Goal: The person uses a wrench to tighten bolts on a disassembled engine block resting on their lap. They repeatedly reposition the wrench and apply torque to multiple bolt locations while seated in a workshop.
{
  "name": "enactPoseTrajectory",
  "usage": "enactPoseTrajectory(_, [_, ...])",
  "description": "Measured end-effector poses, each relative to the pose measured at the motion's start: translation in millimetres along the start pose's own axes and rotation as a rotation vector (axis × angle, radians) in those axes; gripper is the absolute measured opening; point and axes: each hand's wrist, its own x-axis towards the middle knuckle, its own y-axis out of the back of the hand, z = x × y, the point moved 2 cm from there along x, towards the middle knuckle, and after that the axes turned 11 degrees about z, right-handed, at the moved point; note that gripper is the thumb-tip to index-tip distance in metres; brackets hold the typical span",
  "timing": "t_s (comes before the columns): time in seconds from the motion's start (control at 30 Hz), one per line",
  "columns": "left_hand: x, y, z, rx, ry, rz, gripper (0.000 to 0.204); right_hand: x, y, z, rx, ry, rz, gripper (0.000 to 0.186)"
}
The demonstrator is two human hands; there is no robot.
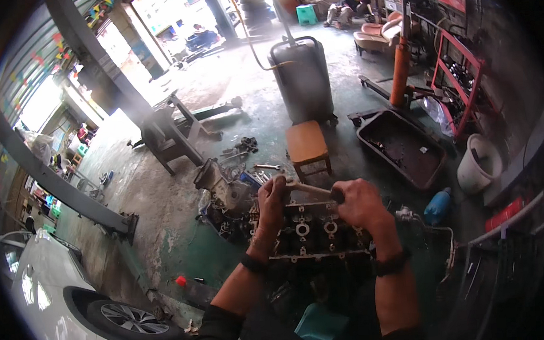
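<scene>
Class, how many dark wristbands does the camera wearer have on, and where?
2. One dark wristband is around the wrist of the left hand; the second wristband is around the wrist of the right hand. Any under the black sleeves would be hidden.

Grn/gry flr (pixel 177 239): dk tray (pixel 420 161), brn stool (pixel 306 142), wht bkt (pixel 471 175).

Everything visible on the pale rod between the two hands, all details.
The rod looks slim, fairly straight and pale tan; its material is unclear. It runs between the left hand and the right hand, slanting slightly down toward the right in the picture. Both hands grip it, hiding parts of it. A dark, rounded patch shows by the right hand; whether it belongs to the rod cannot be told, nor whether the rod touches the engine part.
</scene>
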Motion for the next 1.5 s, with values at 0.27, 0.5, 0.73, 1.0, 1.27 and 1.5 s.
enactPoseTrajectory(0.27, [22,-23,-35,0.168,0.043,-0.228,0.039,-2,1,21,-0.148,-0.111,0.057,0.03])
enactPoseTrajectory(0.5, [18,-31,-55,0.399,-0.197,-0.258,0.04,-2,2,32,-0.172,-0.143,-0.093,0.023])
enactPoseTrajectory(0.73, [20,-27,-71,0.413,-0.339,-0.259,0.026,1,-15,43,-0.203,-0.135,-0.091,0.033])
enactPoseTrajectory(1.0, [34,-11,-96,0.371,-0.275,-0.223,0.003,1,-23,45,-0.178,-0.133,-0.138,0.033])
enactPoseTrajectory(1.27, [26,-9,-93,0.566,-0.64,-0.192,0.007,0,-24,41,-0.197,-0.135,-0.201,0.033])
enactPoseTrajectory(1.5, [22,-11,-90,0.131,0.216,-0.107,0.046,-4,-29,30,-0.207,-0.141,-0.348,0.035])
